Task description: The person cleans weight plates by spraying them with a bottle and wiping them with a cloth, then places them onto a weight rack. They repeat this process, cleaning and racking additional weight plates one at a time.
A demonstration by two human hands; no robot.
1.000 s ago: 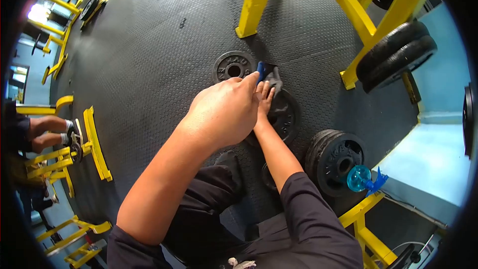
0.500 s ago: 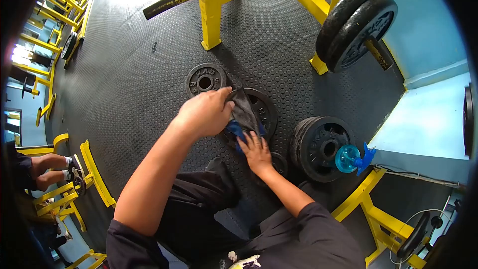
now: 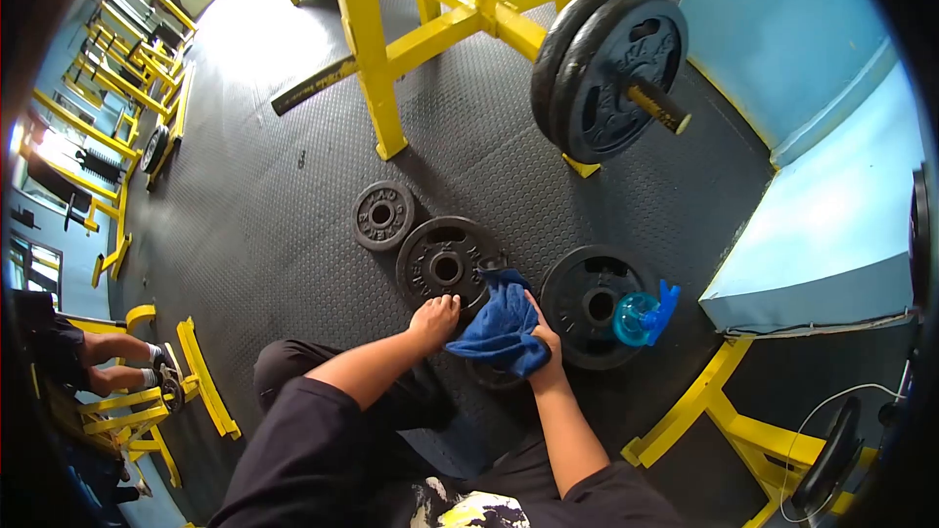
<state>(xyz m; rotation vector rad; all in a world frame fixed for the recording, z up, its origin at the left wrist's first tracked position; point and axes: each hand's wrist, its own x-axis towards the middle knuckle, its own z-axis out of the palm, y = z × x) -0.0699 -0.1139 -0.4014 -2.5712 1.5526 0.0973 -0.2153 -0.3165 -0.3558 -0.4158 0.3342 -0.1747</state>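
Note:
A large black weight plate [image 3: 423, 264] lies on the rubber floor in front of me, with a smaller plate [image 3: 383, 217] beside its upper left edge. My left hand [image 3: 433, 324] has its fingers curled over the big plate's near rim. In my right hand [image 3: 544, 340] is a bunched blue cloth [image 3: 501, 321] with a dark side, draped over the plate's lower right part. Beneath the cloth another small plate [image 3: 489, 377] shows only in part. To the right of my right hand is a stack of plates [image 3: 577, 284].
A blue spray bottle [image 3: 638, 319] stands on the right plate stack. Ahead rises a yellow rack [image 3: 377, 68] with plates [image 3: 626, 68] on its peg. A yellow bench frame [image 3: 719, 401] is at lower right. Another person's legs [image 3: 117, 362] show at far left.
Both hands were at the cloth over the big plate. The left hand has released it and moved to the plate's near rim; the right has drawn the cloth back, uncovering the plate. The view has tilted up.

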